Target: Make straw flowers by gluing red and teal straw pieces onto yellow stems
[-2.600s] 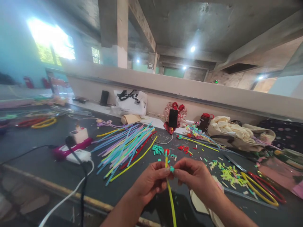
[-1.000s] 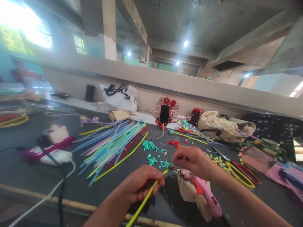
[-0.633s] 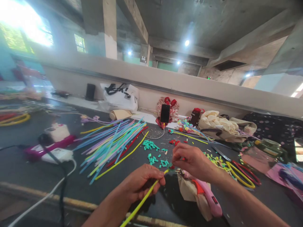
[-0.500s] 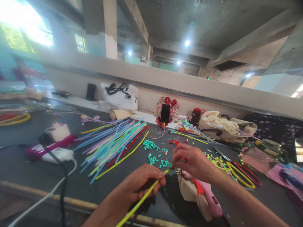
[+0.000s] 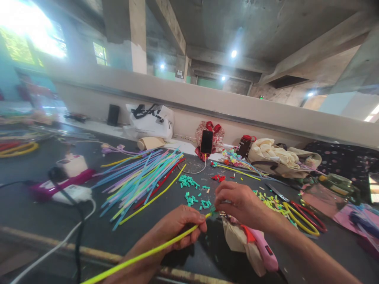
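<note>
My left hand (image 5: 185,225) is closed around a long yellow pipe cleaner (image 5: 154,249), pinching it near its upper end. The rest of the stem slants down over my left forearm to the bottom edge. Small teal pieces (image 5: 212,210) cluster at its tip. My right hand (image 5: 233,203) meets that tip with fingers pinched together; what they hold is hidden behind them. Just below my right hand, a pink glue gun (image 5: 263,246) lies on a beige cloth (image 5: 237,240). Loose teal bits (image 5: 189,181) and red bits (image 5: 218,178) are scattered beyond my hands.
A heap of coloured pipe cleaners (image 5: 142,181) lies left of centre. Scissors (image 5: 302,221) and yellow bits (image 5: 268,201) are on the right. At the back stand a phone (image 5: 206,142), a white bag (image 5: 154,122) and a dark bottle (image 5: 245,146). A power strip (image 5: 65,181) with cables lies left.
The yellow pipe cleaner's lower end has swung left across my left forearm. My right hand has shifted very slightly, and a red spot seen by its fingertips is now out of sight.
</note>
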A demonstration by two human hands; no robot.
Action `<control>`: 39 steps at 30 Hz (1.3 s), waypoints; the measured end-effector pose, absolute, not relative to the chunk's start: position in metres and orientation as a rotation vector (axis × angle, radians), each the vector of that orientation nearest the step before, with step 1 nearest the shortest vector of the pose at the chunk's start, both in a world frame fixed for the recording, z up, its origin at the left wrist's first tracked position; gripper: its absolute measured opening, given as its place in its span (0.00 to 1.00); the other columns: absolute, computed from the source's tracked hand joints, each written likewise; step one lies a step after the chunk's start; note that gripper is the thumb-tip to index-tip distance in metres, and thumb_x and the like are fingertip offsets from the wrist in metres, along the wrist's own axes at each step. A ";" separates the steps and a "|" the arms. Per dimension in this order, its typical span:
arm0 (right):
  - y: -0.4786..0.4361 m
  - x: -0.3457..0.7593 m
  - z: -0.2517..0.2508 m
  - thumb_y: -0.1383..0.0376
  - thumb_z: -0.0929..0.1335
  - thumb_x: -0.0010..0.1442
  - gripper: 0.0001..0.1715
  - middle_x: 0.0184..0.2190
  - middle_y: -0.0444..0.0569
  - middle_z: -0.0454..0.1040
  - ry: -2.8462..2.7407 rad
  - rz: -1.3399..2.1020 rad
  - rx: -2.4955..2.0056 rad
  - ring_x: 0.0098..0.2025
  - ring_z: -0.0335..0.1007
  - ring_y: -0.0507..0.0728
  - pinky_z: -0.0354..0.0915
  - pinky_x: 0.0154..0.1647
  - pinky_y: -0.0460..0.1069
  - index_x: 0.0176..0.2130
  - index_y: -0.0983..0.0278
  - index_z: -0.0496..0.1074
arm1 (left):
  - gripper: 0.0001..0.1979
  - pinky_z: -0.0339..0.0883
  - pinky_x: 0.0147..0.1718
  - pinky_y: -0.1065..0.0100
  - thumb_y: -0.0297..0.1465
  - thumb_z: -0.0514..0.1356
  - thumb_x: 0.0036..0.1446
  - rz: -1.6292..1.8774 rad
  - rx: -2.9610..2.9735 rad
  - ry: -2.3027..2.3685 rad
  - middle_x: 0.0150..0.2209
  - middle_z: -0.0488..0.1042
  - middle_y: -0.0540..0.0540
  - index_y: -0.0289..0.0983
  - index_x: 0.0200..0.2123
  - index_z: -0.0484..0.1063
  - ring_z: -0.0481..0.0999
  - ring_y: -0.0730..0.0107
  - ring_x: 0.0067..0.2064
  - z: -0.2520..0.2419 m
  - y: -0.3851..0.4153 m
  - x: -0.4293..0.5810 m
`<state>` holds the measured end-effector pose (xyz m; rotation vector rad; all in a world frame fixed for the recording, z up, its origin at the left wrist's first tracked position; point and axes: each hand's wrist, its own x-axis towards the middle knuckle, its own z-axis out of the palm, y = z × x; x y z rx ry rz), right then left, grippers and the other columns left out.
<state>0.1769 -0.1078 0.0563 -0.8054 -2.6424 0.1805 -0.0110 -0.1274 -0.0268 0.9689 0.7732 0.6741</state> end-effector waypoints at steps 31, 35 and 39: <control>-0.108 0.175 0.057 0.68 0.63 0.56 0.09 0.30 0.44 0.71 -2.736 0.151 -0.836 0.32 0.67 0.49 0.60 0.32 0.43 0.28 0.63 0.72 | 0.10 0.44 0.04 0.80 0.31 0.55 0.45 0.706 0.995 0.719 0.11 0.65 0.53 0.30 0.20 0.72 0.55 0.84 0.08 -0.028 -0.128 -0.014; -0.107 0.178 0.055 0.68 0.62 0.57 0.11 0.33 0.46 0.72 -2.696 0.209 -0.841 0.34 0.68 0.50 0.61 0.34 0.43 0.33 0.62 0.74 | 0.10 0.42 0.04 0.80 0.31 0.55 0.45 0.719 1.008 0.729 0.10 0.65 0.53 0.31 0.20 0.72 0.55 0.84 0.08 -0.025 -0.129 -0.013; -0.105 0.179 0.055 0.69 0.61 0.58 0.14 0.37 0.49 0.72 -2.518 0.321 -0.813 0.38 0.68 0.52 0.62 0.37 0.45 0.42 0.62 0.72 | 0.10 0.41 0.05 0.80 0.31 0.55 0.45 0.751 0.968 0.716 0.10 0.65 0.53 0.31 0.20 0.71 0.54 0.85 0.07 -0.024 -0.131 -0.011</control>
